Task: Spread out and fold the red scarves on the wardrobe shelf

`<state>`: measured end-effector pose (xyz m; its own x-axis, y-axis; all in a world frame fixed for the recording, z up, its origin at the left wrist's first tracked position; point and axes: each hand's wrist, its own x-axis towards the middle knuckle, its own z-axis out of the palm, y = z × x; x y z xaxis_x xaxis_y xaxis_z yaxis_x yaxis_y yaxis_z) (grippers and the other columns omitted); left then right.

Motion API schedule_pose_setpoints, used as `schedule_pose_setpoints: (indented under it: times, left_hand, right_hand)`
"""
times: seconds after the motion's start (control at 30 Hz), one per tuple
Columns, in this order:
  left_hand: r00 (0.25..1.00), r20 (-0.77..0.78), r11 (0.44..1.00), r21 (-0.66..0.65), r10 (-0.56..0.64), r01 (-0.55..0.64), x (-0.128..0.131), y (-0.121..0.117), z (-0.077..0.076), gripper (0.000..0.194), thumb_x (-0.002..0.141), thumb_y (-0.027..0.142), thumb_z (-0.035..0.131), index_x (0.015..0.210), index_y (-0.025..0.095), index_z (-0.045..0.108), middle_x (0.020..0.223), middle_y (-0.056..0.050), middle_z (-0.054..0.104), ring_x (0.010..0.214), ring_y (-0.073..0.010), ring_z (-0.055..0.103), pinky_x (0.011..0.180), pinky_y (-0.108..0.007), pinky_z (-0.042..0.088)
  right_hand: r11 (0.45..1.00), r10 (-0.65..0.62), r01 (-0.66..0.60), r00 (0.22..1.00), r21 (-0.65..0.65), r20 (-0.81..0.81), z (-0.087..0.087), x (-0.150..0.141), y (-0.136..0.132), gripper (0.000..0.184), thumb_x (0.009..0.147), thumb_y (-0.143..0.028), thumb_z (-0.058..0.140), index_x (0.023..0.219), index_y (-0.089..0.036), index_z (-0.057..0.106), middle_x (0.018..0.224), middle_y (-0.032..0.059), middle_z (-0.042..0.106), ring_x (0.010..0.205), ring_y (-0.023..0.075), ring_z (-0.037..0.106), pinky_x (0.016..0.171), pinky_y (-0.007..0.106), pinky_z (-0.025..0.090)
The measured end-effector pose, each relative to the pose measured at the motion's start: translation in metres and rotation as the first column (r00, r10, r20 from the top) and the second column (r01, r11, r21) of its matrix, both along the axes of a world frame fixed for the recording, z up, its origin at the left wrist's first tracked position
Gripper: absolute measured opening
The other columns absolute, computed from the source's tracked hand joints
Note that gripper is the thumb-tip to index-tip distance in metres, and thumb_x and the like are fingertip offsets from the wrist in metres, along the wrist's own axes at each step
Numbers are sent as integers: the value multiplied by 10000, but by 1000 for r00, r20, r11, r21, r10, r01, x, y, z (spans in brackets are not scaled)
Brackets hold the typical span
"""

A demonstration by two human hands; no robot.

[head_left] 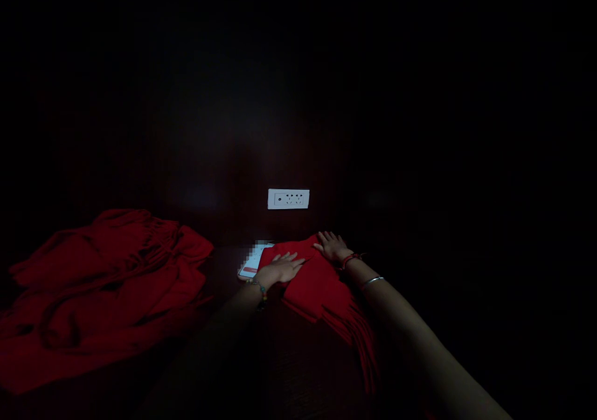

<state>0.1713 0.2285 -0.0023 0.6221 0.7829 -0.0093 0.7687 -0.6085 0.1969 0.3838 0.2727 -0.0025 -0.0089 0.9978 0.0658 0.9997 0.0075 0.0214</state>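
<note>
A folded red scarf [317, 289] with a long fringe lies on the dark surface in front of me, its fringe trailing toward the near right. My left hand [280, 269] rests flat on the scarf's left part, fingers stretched out to the right; a beaded bracelet circles that wrist. On the scarf's far right edge my right hand [332, 247] lies with spread fingers, wearing a red bracelet and a silver bangle. A lit phone [253, 262] sits just left of the scarf, partly covered by it and close to my left hand.
A loose heap of red fringed cloth [125, 283] spreads over the left side. A white socket panel [288, 199] is set in the dark wall behind the scarf. Most of the surroundings are too dark to make out.
</note>
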Motion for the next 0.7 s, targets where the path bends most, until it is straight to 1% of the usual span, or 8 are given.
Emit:
schedule_pose_setpoints:
  times: [0.1,0.23,0.37,0.43,0.5,0.6,0.67,0.7]
  left_hand:
    - [995,42,992,84,95,-98,1,14,-2,555,849,500,246,1342,249,205,1405,-60,179,1284,-271,106,1016,-483,99]
    - [989,-15,987,59,149,-148,6,29,-9,597,840,524,222,1337,193,236,1395,-84,203,1282,-268,116,1025,-444,109]
    - [986,-30,985,51,166,-165,9,30,-12,591,839,519,232,1329,189,259,1395,-90,203,1280,-266,128,1025,-446,105]
    - [987,-25,986,41,162,-161,9,28,-10,568,845,497,252,1324,192,270,1395,-86,209,1281,-262,126,1027,-446,97]
    - [988,5,987,50,154,-154,7,25,-6,530,862,463,242,1322,203,269,1401,-72,201,1284,-252,119,1027,-448,91]
    - [969,199,970,164,144,-178,0,12,5,447,892,376,213,1299,216,307,1390,-55,240,1275,-221,166,1029,-435,111]
    - [925,360,946,240,123,-220,-6,-6,14,404,899,318,214,1243,196,387,1318,-74,359,1213,-191,299,1019,-376,186]
    - [907,407,941,257,103,-222,-9,-18,18,394,898,312,222,1213,184,420,1264,-84,413,1161,-179,365,1000,-341,234]
  right_hand:
    - [999,-51,51,998,-15,-32,-12,1,5,728,805,-606,96,1366,-143,78,1425,107,77,1288,249,44,1009,433,57]
    - [996,-90,89,993,-16,-75,-24,10,8,738,798,-612,57,1367,-142,59,1430,96,34,1291,241,20,1013,427,54]
    - [994,-101,98,991,-45,-83,-20,9,6,721,808,-602,95,1366,-144,84,1429,92,42,1290,246,12,1016,426,42]
    - [995,-99,97,989,-20,-111,-14,4,0,693,825,-575,110,1366,-142,84,1428,93,55,1291,241,15,1018,424,42]
    - [994,-90,99,982,47,-167,-3,-2,-13,672,842,-542,133,1365,-124,77,1425,104,72,1291,235,37,1018,411,71]
    - [994,-40,65,963,88,-268,20,-4,-50,689,836,-526,246,1352,-79,151,1404,141,161,1279,229,141,1006,347,168]
    - [1000,18,-25,933,-14,-360,35,0,-87,685,812,-544,311,1320,-86,271,1338,146,327,1215,215,312,964,289,260]
    - [995,3,-43,915,-89,-404,41,3,-108,701,788,-576,334,1307,-105,308,1298,140,391,1168,215,382,934,279,301]
